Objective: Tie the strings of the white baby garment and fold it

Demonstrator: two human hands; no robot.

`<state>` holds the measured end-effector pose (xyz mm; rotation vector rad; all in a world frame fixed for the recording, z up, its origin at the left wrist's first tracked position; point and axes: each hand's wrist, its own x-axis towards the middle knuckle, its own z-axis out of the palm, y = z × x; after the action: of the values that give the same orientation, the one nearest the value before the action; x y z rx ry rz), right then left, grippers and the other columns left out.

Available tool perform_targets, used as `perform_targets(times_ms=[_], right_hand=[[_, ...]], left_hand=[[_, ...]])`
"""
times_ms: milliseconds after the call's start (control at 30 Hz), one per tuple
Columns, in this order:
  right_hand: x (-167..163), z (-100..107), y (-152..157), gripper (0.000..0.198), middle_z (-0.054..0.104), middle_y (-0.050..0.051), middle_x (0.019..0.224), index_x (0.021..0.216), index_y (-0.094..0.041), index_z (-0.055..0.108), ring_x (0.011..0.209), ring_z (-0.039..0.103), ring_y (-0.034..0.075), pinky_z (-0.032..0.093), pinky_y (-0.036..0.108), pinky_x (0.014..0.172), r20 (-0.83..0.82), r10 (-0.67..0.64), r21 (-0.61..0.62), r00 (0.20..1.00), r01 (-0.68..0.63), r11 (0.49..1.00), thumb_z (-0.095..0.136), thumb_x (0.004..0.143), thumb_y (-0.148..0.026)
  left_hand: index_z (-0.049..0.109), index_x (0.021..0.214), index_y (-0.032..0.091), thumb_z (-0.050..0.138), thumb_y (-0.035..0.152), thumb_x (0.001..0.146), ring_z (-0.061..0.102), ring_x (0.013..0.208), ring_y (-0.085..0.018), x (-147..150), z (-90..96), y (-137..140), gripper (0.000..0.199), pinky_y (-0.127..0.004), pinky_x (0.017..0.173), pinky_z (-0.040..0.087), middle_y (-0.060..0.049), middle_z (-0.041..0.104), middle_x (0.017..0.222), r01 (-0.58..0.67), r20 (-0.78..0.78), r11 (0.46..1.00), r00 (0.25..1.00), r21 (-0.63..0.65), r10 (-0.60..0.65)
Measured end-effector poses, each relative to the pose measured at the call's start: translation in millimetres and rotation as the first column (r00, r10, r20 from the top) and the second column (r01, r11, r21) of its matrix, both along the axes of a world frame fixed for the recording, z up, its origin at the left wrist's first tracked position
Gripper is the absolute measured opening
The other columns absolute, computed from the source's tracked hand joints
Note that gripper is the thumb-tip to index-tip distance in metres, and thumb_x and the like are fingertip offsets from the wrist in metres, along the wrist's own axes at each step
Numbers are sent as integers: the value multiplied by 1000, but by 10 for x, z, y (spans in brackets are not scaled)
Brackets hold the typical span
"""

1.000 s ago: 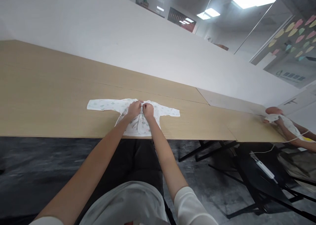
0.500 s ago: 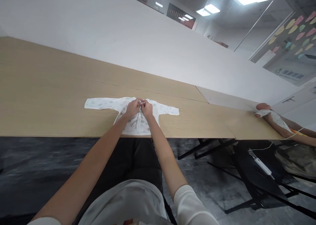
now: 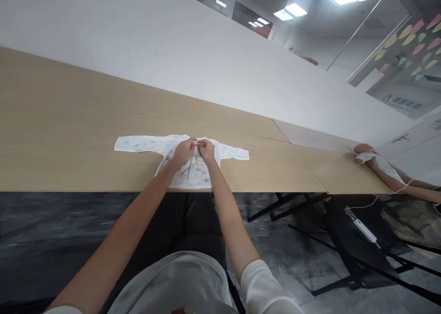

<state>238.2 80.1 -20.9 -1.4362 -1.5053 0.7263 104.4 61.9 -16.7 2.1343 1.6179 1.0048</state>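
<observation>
A small white baby shirt (image 3: 198, 174) with a faint printed pattern lies spread on the wooden table, both sleeves stretched out sideways and its hem by the table's front edge. At its neckline, my left hand (image 3: 185, 151) pinches the fabric with closed fingers. Close beside it, my right hand (image 3: 206, 150) is likewise closed on the shirt's upper front opening. The fingertips of both hands almost meet, and whatever small fastening lies between them is too small to make out.
The pale wooden table (image 3: 69, 121) runs along a white partition wall (image 3: 138, 47). At the far right, another person's arms (image 3: 389, 178) handle a doll (image 3: 363, 148) and white cloth. A black folding chair (image 3: 358, 245) holding a white power strip (image 3: 365, 231) stands at right.
Both hands stay at the neckline, with only a slight shift of the fingers. The view has moved a little; the shirt lies much as before.
</observation>
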Motion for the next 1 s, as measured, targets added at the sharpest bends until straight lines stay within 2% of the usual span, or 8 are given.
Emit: perform_targets(times_ms=[67,233,433,600,767,900,1000], right_hand=[[15,2,17,16,73,0,77,83,-20,70,80,71,16,56,26,85,-52,-15,10,999,15,1000,59,77,-9],[24,7,35,15,71,-3,72,80,-21,68,76,69,14,56,25,83,-99,-82,13,992,84,996,60,76,-9],[3,-10,68,15,71,-2,74,82,-20,68,75,68,14,55,24,81,-46,-74,16,996,74,997,58,79,-10],[17,36,90,20,72,-1,80,91,-19,71,80,68,14,53,23,83,82,-74,61,994,69,996,55,83,-10],[39,100,-139,24,74,4,89,101,-15,74,85,68,15,50,23,84,260,-61,97,964,37,995,53,89,-11],[26,124,-373,20,75,9,97,92,-16,78,96,67,20,49,27,89,474,-19,76,880,-20,997,58,90,-15],[37,138,-447,19,75,11,100,90,-16,80,100,66,23,49,28,89,575,-9,65,818,-34,997,61,91,-18]], left_hand=[[68,126,14,43,22,88,69,99,-26,-64,30,-22,46,-35,93,51,-12,76,107,6,-15,1000,1000,-23,-7],[78,94,18,52,37,84,69,88,-26,-252,63,-42,34,-32,83,51,-10,77,96,115,-58,982,990,-148,-125],[79,92,20,62,55,77,67,82,-24,-316,33,-25,42,-33,78,49,-8,76,89,184,-58,969,979,-164,-195],[80,84,22,66,49,75,67,80,-23,-268,-7,45,32,-31,77,48,-6,76,87,145,-37,977,988,-153,-152],[81,85,24,64,47,76,67,82,-23,-240,-61,76,30,-30,75,47,-5,77,88,105,-31,989,994,-105,-109],[82,87,23,60,45,77,67,84,-24,-250,-67,52,32,-31,76,47,-7,78,91,98,-59,991,993,-94,-104],[82,91,22,57,44,79,68,85,-25,-261,-41,28,36,-32,76,48,-8,78,94,102,-76,989,991,-111,-111]])
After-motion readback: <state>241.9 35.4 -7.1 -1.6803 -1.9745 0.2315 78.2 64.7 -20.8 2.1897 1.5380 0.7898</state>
